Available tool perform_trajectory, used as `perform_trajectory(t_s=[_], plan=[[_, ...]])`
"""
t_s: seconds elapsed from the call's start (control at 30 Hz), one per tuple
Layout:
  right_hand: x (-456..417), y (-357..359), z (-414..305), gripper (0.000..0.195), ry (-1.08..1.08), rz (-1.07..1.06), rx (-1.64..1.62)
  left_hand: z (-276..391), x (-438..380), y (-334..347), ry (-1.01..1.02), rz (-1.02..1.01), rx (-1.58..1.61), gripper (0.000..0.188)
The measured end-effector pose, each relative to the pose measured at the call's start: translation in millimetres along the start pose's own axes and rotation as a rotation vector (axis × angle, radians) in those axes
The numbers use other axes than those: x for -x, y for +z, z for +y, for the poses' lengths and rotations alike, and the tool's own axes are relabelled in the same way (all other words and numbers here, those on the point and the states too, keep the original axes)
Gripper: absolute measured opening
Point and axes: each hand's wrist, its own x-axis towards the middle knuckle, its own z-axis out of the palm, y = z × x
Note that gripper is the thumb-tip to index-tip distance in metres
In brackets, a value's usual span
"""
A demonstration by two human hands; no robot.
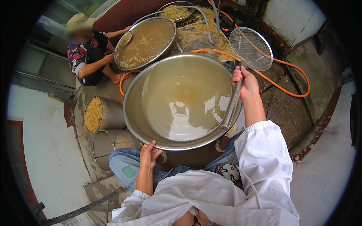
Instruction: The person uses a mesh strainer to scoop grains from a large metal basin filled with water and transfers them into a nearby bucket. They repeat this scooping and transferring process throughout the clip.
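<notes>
Before me stands a large round stainless steel basin point(133, 113) holding cloudy, yellowish water point(175, 82). My left hand point(150, 154) grips the basin's near rim, fingers below and thumb on top. In my right hand point(246, 82) is a long-handled wire mesh skimmer point(251, 49), held by its metal handle close to the mesh. The skimmer's round mesh head sticks out past the basin's far right side, with nothing heaped in it. Its handle slants back over the right rim, the handle's end above the basin's near right edge.
A person point(87, 56) crouches at a second basin point(147, 42) of murky water, holding a ladle point(124, 39). Two metal buckets point(111, 113) stand left, one full of yellow grains point(93, 114). An orange hose point(294, 94) loops across the ground. Husks point(195, 36) cover the ground beyond, near a grey hose point(208, 22).
</notes>
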Motion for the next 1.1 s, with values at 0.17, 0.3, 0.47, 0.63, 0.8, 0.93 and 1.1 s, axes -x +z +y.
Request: perform_trajectory(t_s=[0.17,0.3,0.47,0.63,0.8,0.93,1.1], plan=[[4.3,-1.4,-4.5,0.014,0.010,-0.001,-0.032,10.9,8.3,18.1,0.021,-0.014,0.028,0.010],[6.0,-1.0,-6.2,0.017,-0.008,0.017,-0.028,15.0,9.4,23.0,0.029,-0.012,0.016,0.011],[6.3,-2.5,-8.9,0.017,-0.005,0.005,-0.036,19.5,13.5,33.1,0.052,-0.020,0.023,0.011],[8.4,-3.8,-10.9,0.013,0.006,-0.009,-0.051,23.6,15.0,38.5,0.077,-0.047,0.034,0.010],[7.8,-4.6,-11.7,0.013,0.004,-0.012,-0.043,25.1,14.5,39.2,0.088,-0.069,0.037,0.008],[6.0,-7.0,-11.3,0.013,0.005,-0.020,-0.043,25.4,14.2,39.2,0.090,-0.077,0.042,0.008],[10.3,-4.9,-9.0,0.017,0.001,-0.001,-0.044,21.5,8.6,26.5,0.061,-0.038,0.020,0.008]])
